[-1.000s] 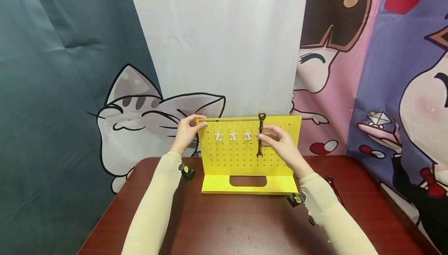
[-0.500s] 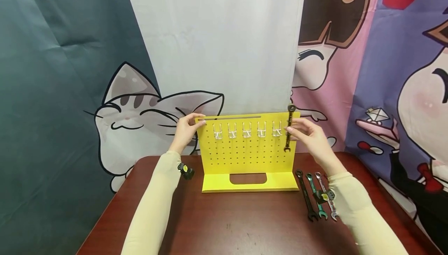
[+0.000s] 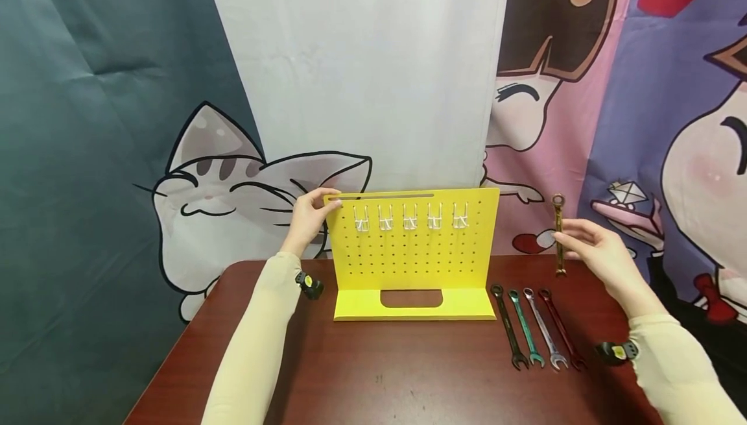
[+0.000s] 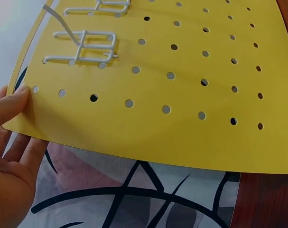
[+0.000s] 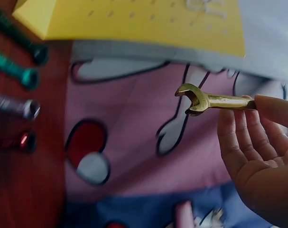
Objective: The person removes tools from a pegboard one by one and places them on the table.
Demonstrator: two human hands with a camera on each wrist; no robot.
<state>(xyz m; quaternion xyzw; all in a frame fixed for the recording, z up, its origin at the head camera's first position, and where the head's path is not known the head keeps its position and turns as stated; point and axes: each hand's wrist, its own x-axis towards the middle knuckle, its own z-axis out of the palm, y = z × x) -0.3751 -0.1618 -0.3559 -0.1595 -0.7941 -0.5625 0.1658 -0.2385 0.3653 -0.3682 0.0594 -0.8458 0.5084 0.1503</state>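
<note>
My left hand (image 3: pixel 309 220) pinches the top left corner of a yellow pegboard (image 3: pixel 408 263), thumb in front and fingers behind in the left wrist view. Along the board's upper part runs a row of several white wire hooks (image 3: pixel 410 218), with nothing hanging on them. My right hand (image 3: pixel 601 256) is off to the board's right, above the table. Between thumb and fingers it holds a gold combination wrench (image 3: pixel 558 237) upright, ring end up. The right wrist view shows the wrench's open end (image 5: pixel 195 99) sticking out past the fingers.
On the red-brown table (image 3: pixel 408 373), right of the board, several wrenches lie side by side: a black one (image 3: pixel 509 327), a green one (image 3: pixel 526 329), a silver one (image 3: pixel 545 329) and a red one (image 3: pixel 561 327). Printed curtains (image 3: pixel 379 74) hang behind.
My right hand has carried the gold wrench away from the front of the board, rightward and somewhat down, past the row of wrenches. The left hand has stayed on the board's corner.
</note>
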